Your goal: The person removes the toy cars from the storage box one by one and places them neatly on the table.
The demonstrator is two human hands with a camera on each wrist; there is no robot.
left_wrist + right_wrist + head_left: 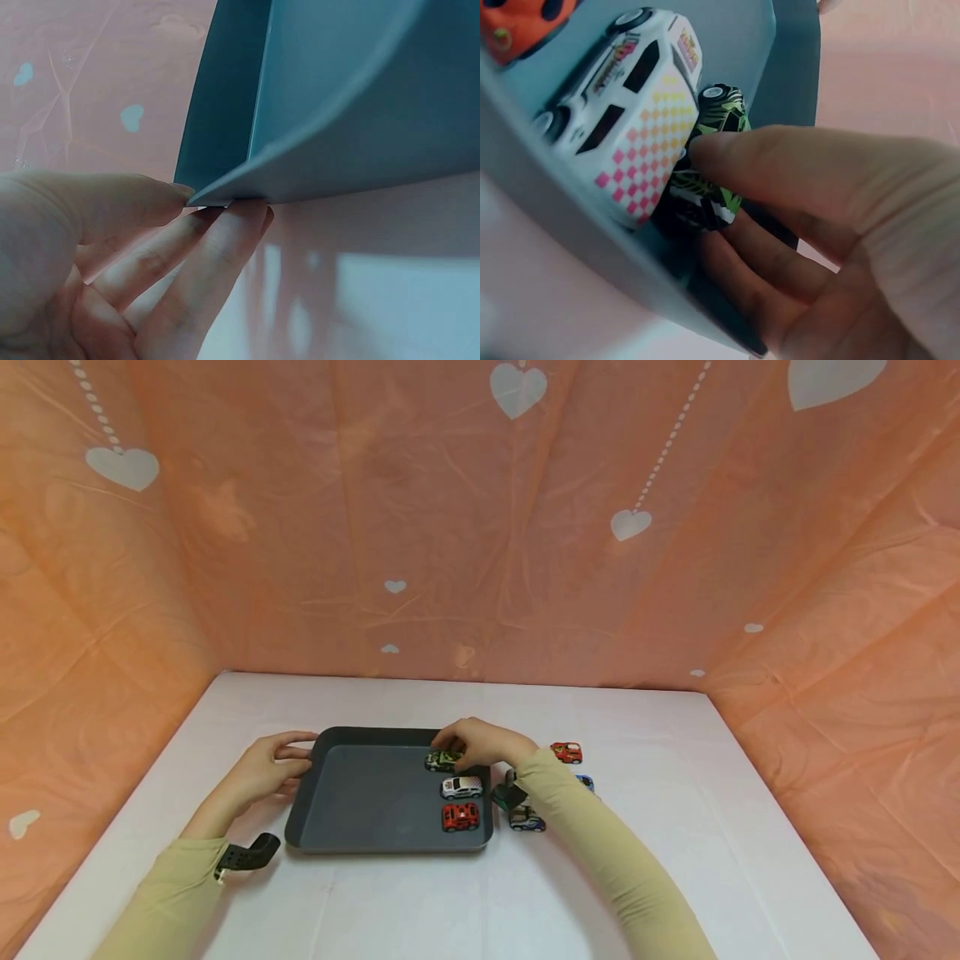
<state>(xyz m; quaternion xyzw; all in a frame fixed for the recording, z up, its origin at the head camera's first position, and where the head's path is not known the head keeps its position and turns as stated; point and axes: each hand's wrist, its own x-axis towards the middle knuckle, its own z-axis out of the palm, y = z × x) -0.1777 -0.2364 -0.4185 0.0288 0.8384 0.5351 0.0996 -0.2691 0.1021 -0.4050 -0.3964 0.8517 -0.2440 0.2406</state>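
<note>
A dark grey tray (375,802) lies on the white table. My left hand (262,768) is at its upper left edge; in the left wrist view, the thumb and fingers pinch the tray's rim (300,142). Inside the tray's right side, my right hand (483,743) holds a green-and-black patterned toy car (441,761) between thumb and fingers. Just below it stands a white toy car (461,787) with a checkered roof, clearly seen in the right wrist view. A red toy car (460,817) sits nearest the tray's front right corner.
Right of the tray are more toy cars: a red one (567,752), a blue one (585,782) partly behind the sleeve, a dark one (527,818) and a dark green item (508,795). Orange cloth (465,527) with hearts hangs behind and beside the table.
</note>
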